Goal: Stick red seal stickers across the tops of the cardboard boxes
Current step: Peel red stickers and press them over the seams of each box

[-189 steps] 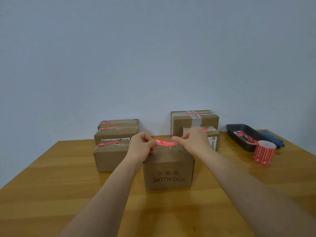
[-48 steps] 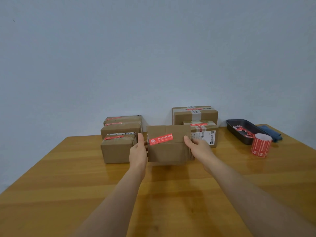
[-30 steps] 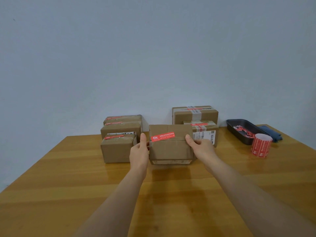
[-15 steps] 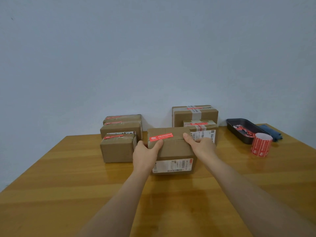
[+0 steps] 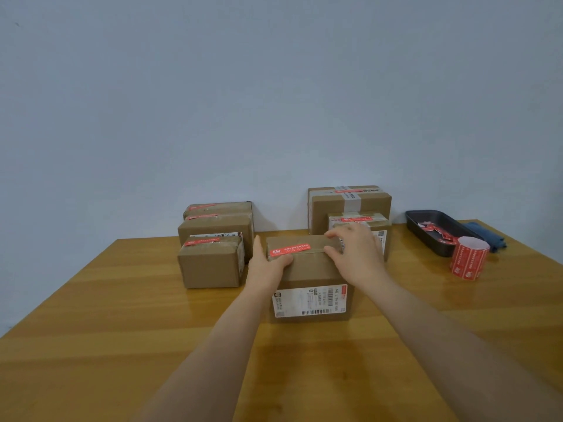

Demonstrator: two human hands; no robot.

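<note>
With both my left hand and right hand curled over the top edges of the middle box on the desk, its red seal sticker already on, I judge it ready to set aside among the done boxes.

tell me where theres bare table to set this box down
Bare table lies in front of the left boxes and between the held box and sticker roll. The back edge is crowded with boxes and the tray.
</note>
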